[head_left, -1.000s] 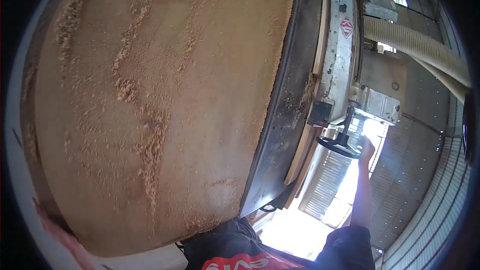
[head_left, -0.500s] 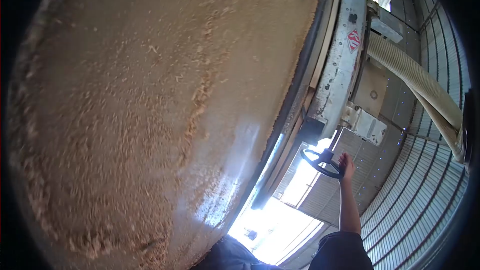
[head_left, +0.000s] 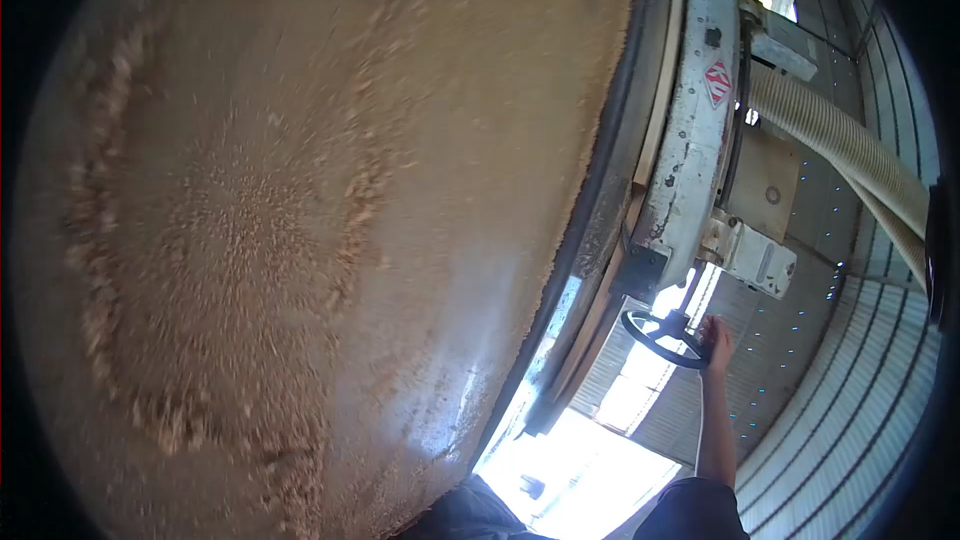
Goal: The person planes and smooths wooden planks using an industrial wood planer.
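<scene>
My right hand (head_left: 717, 342) reaches out from the lower right of the view, the dark sleeve (head_left: 690, 512) ending around the elbow. Its fingers are curled at the rim of a black spoked handwheel (head_left: 668, 338), on the side away from the machine. The wheel sits at the near end of a worn pale machine body (head_left: 690, 130) with a red and white diamond label (head_left: 717, 83). My left hand is out of the picture.
Wood shavings (head_left: 240, 240) cover the broad brown surface at the left, bordered by a dark edge (head_left: 590, 210). A ribbed cream hose (head_left: 840, 135) runs behind the machine. Corrugated sheeting (head_left: 850, 400) fills the right side, and bright light comes through an opening (head_left: 580, 470) low down.
The view has shifted slightly, so the machine, handwheel and my right hand appear a little farther right and lower. My right hand stays at the wheel's rim.
</scene>
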